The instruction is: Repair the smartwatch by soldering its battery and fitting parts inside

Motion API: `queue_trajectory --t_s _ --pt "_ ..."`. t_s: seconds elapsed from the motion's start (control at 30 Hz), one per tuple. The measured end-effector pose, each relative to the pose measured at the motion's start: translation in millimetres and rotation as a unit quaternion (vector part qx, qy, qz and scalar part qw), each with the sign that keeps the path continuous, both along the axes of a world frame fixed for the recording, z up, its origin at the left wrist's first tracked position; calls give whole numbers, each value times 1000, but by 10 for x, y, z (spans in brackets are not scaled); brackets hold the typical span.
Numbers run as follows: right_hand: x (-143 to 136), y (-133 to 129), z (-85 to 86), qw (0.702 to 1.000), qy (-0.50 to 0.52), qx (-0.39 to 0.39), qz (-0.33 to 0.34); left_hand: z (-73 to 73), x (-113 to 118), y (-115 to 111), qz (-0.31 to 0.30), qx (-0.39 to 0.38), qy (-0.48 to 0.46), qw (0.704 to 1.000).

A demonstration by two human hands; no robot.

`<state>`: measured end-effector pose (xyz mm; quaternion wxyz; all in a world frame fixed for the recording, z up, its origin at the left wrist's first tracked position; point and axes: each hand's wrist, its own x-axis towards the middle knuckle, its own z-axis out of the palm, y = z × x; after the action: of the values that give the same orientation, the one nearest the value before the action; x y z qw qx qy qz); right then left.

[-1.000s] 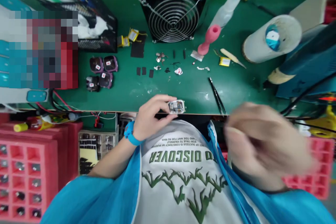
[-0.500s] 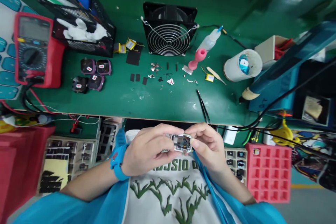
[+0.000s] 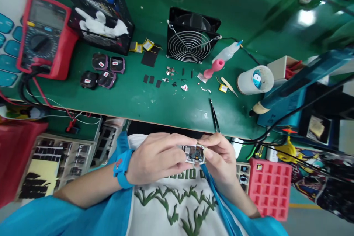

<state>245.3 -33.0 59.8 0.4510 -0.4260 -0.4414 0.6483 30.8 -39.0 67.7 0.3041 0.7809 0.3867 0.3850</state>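
Observation:
Between my hands, just off the bench's front edge, is a small white-rimmed device casing (image 3: 194, 153) with its circuit board exposed. My left hand (image 3: 162, 155) grips its left side, the index finger stretched along the top edge. On the right side, the thumb and fingers of my right hand (image 3: 218, 155) pinch the casing's corner. A pair of black tweezers (image 3: 214, 115) lies on the bench just beyond my right hand. Farther back are small loose parts (image 3: 170, 70), black pads (image 3: 152, 79) and a small yellow battery (image 3: 222, 87).
A fan (image 3: 190, 37) stands at the back middle. On the left are a red multimeter (image 3: 45, 38), a mesh organizer (image 3: 102, 25) and several dark purple-edged cases (image 3: 106, 79). A pink-and-white bottle (image 3: 226, 52), white cup (image 3: 256, 80) and soldering station (image 3: 284, 107) occupy the right. A red tray (image 3: 269, 188) sits below.
The head view has turned and tilted slightly, shifting the bench in the picture. Both hands still hold the casing, my left index finger now reaching farther along its top edge.

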Motion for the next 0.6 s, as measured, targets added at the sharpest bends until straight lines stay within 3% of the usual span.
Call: queue_trajectory --t_s 0.43,0.6 --pt "-8 -12 -19 1000 -5 14 13 -20 -9 13 9 19 -18 1000" --pt "-3 -15 23 1000 -8 13 20 -69 26 35 32 -85 -90 992"
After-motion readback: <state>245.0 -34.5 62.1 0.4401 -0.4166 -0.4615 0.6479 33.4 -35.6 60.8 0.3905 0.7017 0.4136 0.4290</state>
